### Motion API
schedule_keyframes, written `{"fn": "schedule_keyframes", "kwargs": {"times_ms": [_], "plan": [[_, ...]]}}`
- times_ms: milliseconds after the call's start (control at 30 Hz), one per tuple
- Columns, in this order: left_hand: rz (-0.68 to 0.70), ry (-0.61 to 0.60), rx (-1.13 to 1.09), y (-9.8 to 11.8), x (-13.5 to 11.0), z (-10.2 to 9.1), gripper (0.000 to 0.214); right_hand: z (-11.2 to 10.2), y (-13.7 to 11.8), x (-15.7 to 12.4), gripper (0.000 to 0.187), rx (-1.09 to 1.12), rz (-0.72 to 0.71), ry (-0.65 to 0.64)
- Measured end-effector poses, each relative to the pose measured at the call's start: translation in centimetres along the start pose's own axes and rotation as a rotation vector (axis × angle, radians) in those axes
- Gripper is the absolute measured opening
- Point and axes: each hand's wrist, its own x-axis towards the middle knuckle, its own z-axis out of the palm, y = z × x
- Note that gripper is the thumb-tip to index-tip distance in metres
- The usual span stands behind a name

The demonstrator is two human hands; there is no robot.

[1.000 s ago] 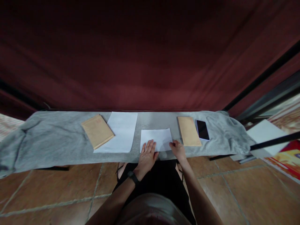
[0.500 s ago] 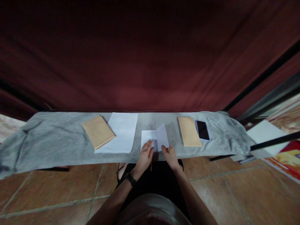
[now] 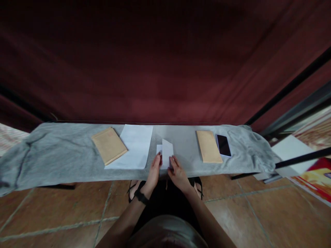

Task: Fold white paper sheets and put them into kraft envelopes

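A sheet of white paper point(image 3: 167, 150), partly folded, stands between my hands near the bench's front edge. Its right part is raised and leans over the left part, which lies on the cloth. My left hand point(image 3: 153, 172) grips the left edge of the sheet, fingers together. On the other side, my right hand point(image 3: 178, 175) pinches the raised flap near its lower right corner. The fingers hide the sheet's lower corners.
A grey cloth point(image 3: 69, 155) covers the narrow bench. Left of my hands, a brown envelope point(image 3: 110, 145) overlaps white paper sheets point(image 3: 138, 144). To the right lie another brown envelope point(image 3: 209, 146) and a phone point(image 3: 223, 145). A dark red curtain point(image 3: 160, 86) hangs behind.
The right flap of the paper has swung leftward over the left part. My right hand has moved left with it, and my left hand has slid from the paper's surface to its left edge.
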Motion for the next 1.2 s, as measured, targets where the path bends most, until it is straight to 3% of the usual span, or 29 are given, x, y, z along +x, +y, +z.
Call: {"fn": "schedule_keyframes", "kwargs": {"times_ms": [100,300,567,733,833,967,1200], "plan": [[-0.068,-0.030,-0.088,0.4,-0.2,0.0,0.053,0.7,0.4,-0.7,0.067,-0.044,-0.061,-0.021],[-0.039,-0.058,0.225,-0.6,0.2,-0.1,0.047,0.6,1.0,-0.4,0.059,0.031,-0.062,0.010],[-0.106,-0.460,0.472,1.5,2.7,-1.1,0.033,-1.6,4.2,1.3,0.059,0.183,0.169,0.325],[-0.080,-0.630,0.599,2.8,4.3,-1.7,0.030,-3.2,6.1,2.2,0.047,0.345,0.368,0.310],[-0.027,-0.561,0.635,2.8,5.3,-1.7,0.030,-3.6,6.3,2.3,0.034,0.409,0.401,0.295],[0.022,-0.393,0.606,2.0,5.7,-1.6,0.048,-3.2,6.1,2.3,0.033,0.504,0.435,0.276],[0.084,-0.079,0.284,1.2,5.4,-1.3,0.082,-2.0,5.4,3.5,0.036,0.582,0.448,0.336]]}}
